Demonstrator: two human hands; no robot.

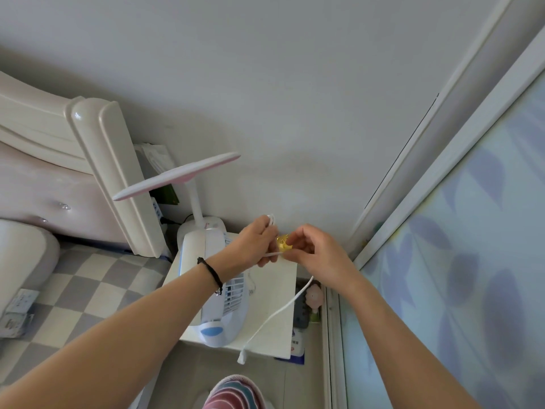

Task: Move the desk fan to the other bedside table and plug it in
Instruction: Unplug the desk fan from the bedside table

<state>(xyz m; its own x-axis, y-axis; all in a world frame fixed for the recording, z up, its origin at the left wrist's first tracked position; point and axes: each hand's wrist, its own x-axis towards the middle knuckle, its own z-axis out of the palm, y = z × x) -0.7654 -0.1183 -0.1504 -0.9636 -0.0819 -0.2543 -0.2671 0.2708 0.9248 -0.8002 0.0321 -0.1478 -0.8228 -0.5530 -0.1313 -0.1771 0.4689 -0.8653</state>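
Note:
A white and blue desk fan (219,302) stands on a white bedside table (274,293) beside the bed. Its white cord (275,312) runs from my hands down over the table, and the plug end (241,358) hangs past the front edge. My left hand (255,242) grips a coiled bundle of the cord above the table's back. My right hand (317,250) pinches a yellow tie (283,242) wrapped on that bundle. A power strip (157,212) sits against the wall behind the headboard post.
A pink and white desk lamp (188,184) stands at the back of the table, its head reaching left over the headboard (97,160). The checked bed (73,290) lies left. A curtain (472,261) hangs right. Small items and a doll (312,296) fill the gap beside the table.

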